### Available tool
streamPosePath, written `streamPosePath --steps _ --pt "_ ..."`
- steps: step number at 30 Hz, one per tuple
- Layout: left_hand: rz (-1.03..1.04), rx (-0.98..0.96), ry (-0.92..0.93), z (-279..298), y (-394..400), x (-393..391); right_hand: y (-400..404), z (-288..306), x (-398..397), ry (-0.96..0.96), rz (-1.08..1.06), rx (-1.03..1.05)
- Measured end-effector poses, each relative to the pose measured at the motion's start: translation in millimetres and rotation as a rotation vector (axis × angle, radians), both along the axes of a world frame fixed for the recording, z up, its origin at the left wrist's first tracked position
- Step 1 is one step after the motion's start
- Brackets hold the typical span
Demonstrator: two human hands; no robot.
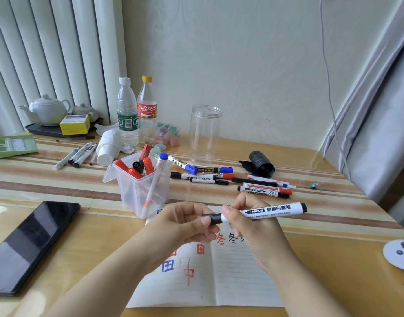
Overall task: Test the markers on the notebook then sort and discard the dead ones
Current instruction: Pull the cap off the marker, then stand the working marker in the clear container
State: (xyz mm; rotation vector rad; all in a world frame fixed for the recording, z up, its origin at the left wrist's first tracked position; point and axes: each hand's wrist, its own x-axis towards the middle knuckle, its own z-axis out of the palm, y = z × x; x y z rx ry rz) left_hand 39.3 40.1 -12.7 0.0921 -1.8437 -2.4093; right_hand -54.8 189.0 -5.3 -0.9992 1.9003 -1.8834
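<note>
Item in hand: one black whiteboard marker (274,211), white barrel, held level just above the top edge of the open notebook (237,277). The right hand (249,223) is curled around the barrel near its cap end; the left hand (185,223) pinches the black cap (213,218), which sits against the barrel, so whether it is fully seated cannot be told. Stock nearby: a clear tub (141,191) of red, black and blue markers just behind the notebook, and a loose row of markers (230,179) lying on the striped table (48,179) to the right of the tub, an empty clear jar (204,133) beyond them. Page already carries red, blue and black test characters. Hazards, as judged: a cap that lets go suddenly could jerk the hands apart and knock the tub or slip out of the fingers — it would roll easily on the smooth table cover. An exposed tip so close to both hands could ink the fingers or smear marks already on the page. Sorting risk — live and dead markers lie in no clearly marked groups, so this one could end up with the wrong lot.
</note>
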Motion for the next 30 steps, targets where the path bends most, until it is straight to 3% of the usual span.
streamPosePath --steps 4,13,17,21,25,30 --pt "0.044 -0.243 0.037 2.9 0.4 1.5 -4.8 -1.7 0.7 -0.034 0.013 -0.036" --pt "0.212 -0.397 0.11 12.0 -6.8 17.0 -32.0 -1.1 11.8 -0.222 0.116 -0.102" --pt "0.46 -0.427 0.219 32.5 -28.0 28.7 -58.6 13.3 20.7 -0.43 0.279 -0.151" --pt "0.86 -0.545 0.32 52.2 -64.1 45.1 -75.9 24.8 22.2 -0.44 0.22 -0.008" --pt "1.082 -0.685 0.24 66.5 -94.6 50.6 -82.3 26.9 24.8 -0.37 0.193 0.053" --pt "1.084 -0.97 0.073 69.2 -107.4 32.4 -81.4 36.7 21.9 -0.311 0.177 0.076"
